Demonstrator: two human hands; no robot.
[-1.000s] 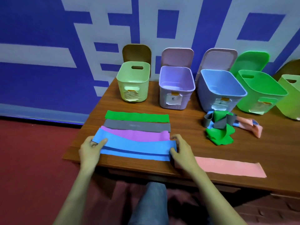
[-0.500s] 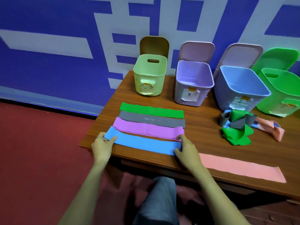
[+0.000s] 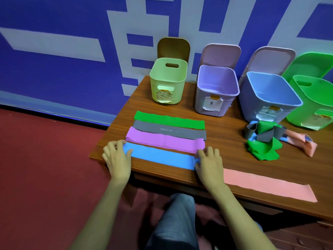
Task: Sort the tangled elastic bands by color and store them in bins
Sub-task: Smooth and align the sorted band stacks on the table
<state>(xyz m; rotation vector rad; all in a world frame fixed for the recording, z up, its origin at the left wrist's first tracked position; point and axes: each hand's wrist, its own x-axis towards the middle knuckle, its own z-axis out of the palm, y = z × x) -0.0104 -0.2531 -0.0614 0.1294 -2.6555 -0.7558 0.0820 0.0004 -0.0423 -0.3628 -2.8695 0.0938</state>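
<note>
Flat blue band (image 3: 162,156) beside tangle (image 3: 263,139)

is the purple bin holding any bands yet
No, the purple bin looks empty inside, while the purple band lies flat on the table.

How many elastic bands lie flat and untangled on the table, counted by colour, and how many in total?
Green band: 1
Grey band: 1
Purple band: 1
Blue band: 1, with the left hand and right hand on its ends
Pink band: 1
Total: 5. The tangled pile is not counted.
</note>
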